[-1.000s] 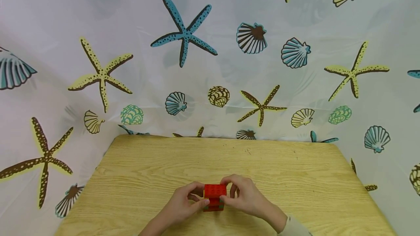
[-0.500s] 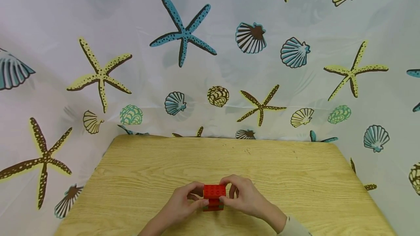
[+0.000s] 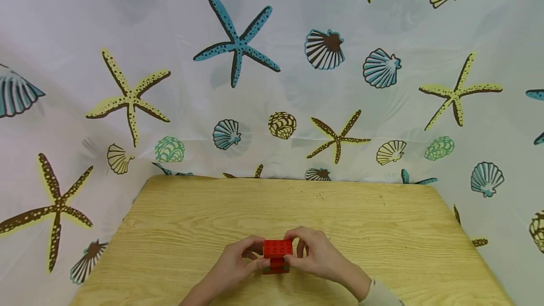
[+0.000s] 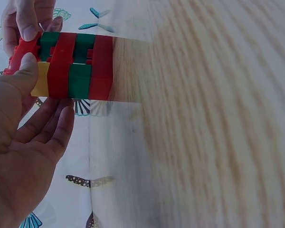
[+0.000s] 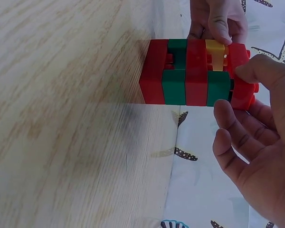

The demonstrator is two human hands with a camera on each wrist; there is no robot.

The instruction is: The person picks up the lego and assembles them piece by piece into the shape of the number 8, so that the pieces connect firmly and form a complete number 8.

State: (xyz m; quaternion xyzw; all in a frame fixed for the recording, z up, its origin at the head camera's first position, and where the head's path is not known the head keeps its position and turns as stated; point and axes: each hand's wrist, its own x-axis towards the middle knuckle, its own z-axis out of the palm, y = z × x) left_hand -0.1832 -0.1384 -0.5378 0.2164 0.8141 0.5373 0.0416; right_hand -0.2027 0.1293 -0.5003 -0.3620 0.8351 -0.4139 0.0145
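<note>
A small tower of chunky toy building bricks stands on the table between both hands. Its top red brick (image 3: 278, 248) shows studs and, in the right wrist view, sits slightly tilted with a narrow dark gap over a green brick (image 5: 218, 88). Beneath it on the other side is a yellow brick (image 4: 42, 80). Lower layers alternate a red brick (image 5: 196, 71), two green bricks (image 4: 79, 80) and a red base brick (image 4: 102, 69). My left hand (image 3: 235, 259) grips the top brick's left end, thumb in front. My right hand (image 3: 316, 256) pinches its right end, thumb on the near face.
The wood-grain table (image 3: 204, 207) spreads around the tower. A white cloth (image 3: 272, 93) printed with starfish and shells hangs behind the table and along both sides. A light sleeve (image 3: 380, 294) covers the right forearm.
</note>
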